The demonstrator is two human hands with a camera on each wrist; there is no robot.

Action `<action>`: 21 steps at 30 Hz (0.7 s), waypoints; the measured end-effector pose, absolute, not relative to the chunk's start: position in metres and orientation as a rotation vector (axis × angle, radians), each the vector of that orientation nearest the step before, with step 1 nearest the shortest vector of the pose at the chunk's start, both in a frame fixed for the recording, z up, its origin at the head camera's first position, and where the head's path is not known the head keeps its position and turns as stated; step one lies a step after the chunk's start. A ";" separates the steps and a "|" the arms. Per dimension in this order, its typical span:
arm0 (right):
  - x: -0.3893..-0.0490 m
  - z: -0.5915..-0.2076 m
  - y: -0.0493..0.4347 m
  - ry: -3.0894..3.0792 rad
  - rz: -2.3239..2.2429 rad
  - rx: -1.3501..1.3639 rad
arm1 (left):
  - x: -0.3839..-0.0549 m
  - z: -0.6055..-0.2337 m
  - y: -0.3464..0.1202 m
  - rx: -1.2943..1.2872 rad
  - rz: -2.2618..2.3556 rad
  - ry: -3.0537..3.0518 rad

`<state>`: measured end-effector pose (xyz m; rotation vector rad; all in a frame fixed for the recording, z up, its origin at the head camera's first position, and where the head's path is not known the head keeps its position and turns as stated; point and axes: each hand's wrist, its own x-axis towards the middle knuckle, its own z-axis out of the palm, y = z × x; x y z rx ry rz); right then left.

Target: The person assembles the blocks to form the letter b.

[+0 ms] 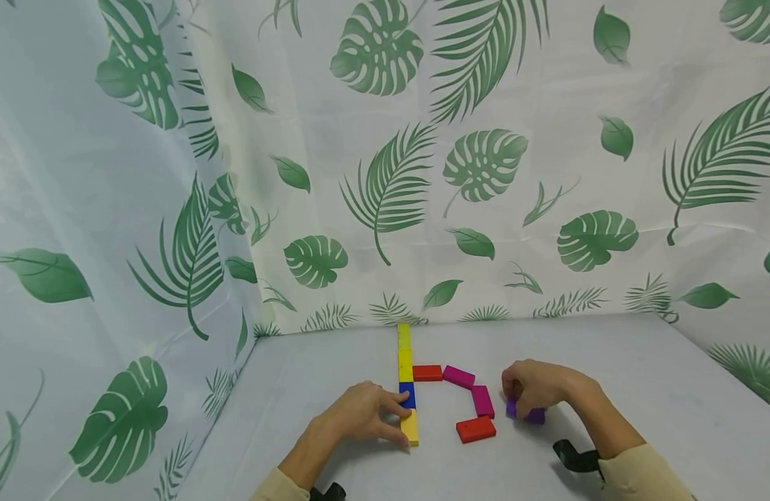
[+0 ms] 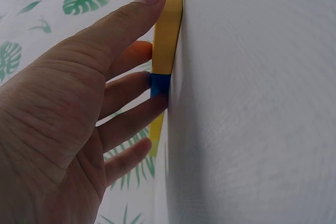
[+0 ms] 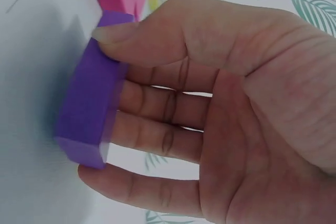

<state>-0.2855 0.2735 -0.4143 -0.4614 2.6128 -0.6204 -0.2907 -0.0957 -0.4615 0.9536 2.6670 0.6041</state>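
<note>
My right hand [image 1: 535, 384] pinches a purple block [image 3: 92, 98] between thumb and fingers, just above or on the table; in the right wrist view its thumb lies along one face. My left hand [image 1: 364, 412] rests against a straight row of blocks, its fingers extended. Its thumb touches the orange-yellow block [image 1: 410, 428] at the near end, and its fingers reach the blue block [image 1: 407, 394]. Beyond these, a yellow block [image 1: 405, 365] continues the row. From the row curve a red block [image 1: 427, 374], a magenta block [image 1: 459, 377], another magenta block [image 1: 483, 401] and a second red block [image 1: 475, 429].
The white table [image 1: 334, 355] meets a leaf-printed curtain [image 1: 397, 278] at the back and sides. A further yellow block [image 1: 403, 335] ends the row near that curtain. Black straps [image 1: 575, 457] sit at the wrists.
</note>
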 end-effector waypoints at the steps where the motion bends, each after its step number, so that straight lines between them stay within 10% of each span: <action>1: -0.286 -0.413 0.274 2.621 -0.622 -0.458 | -0.291 -0.462 -0.096 0.953 0.603 2.667; 21: -0.291 -0.407 0.256 2.877 -0.745 -0.772 | -0.291 -0.462 -0.096 0.952 0.595 2.677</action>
